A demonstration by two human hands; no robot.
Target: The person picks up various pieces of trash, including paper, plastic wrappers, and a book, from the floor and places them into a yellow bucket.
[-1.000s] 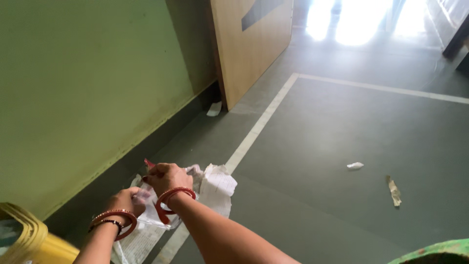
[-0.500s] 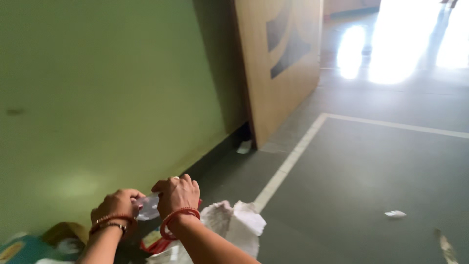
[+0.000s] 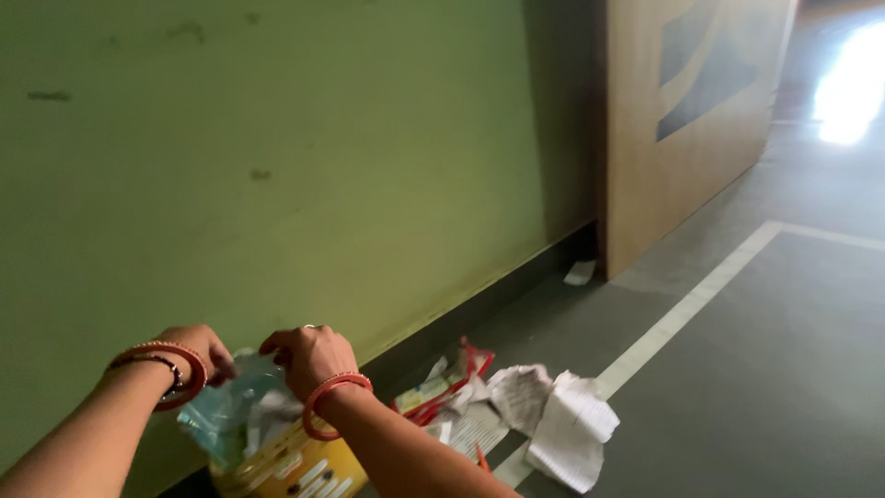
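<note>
Holding a clear plastic bag point(image 3: 241, 406) stuffed with paper scraps over a yellow round bin point(image 3: 293, 470), left hand point(image 3: 198, 350) and right hand point(image 3: 309, 358) each pinch its rim; both grips should stay firm and level. Crumpled white papers point(image 3: 553, 415) litter the grey floor point(image 3: 784, 369) beside the green wall point(image 3: 323, 166).

We see a pale green wall point(image 3: 277, 157), red bangles point(image 3: 327, 398), a yellow tub point(image 3: 295, 470) and white crumpled paper point(image 3: 562, 420).
</note>
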